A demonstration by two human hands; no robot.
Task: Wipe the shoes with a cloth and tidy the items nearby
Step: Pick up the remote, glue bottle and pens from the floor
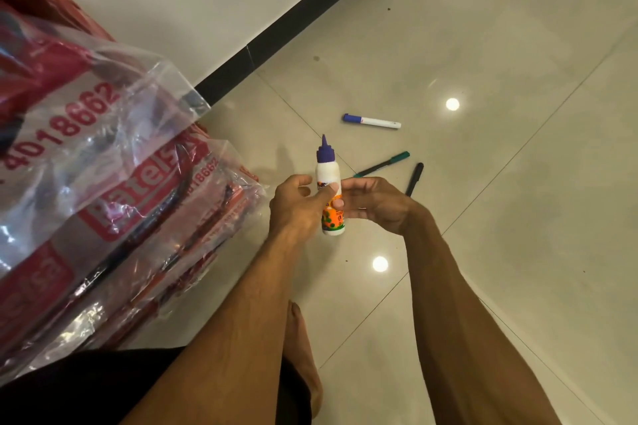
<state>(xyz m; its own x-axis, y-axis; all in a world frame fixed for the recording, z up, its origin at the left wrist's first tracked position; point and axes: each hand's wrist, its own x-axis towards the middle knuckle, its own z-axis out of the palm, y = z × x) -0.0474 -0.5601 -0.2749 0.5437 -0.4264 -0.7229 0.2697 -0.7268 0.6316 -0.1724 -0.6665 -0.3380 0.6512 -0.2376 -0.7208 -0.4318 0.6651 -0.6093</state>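
A white glue bottle (328,172) with a purple pointed cap and an orange label stands upright between my hands, above the tiled floor. My left hand (297,203) holds its left side, thumb across the label. My right hand (374,202) grips its right side with curled fingers. On the floor beyond lie a white marker with a blue cap (372,121), a green pen (383,164) and a black pen (414,179). No shoes or cloth are in view.
A stack of clear plastic bags with red print (114,190) fills the left side, reaching almost to my left hand. A dark skirting strip (293,24) runs along the wall. My bare foot (303,348) lies on the floor tiles (518,217) between my forearms.
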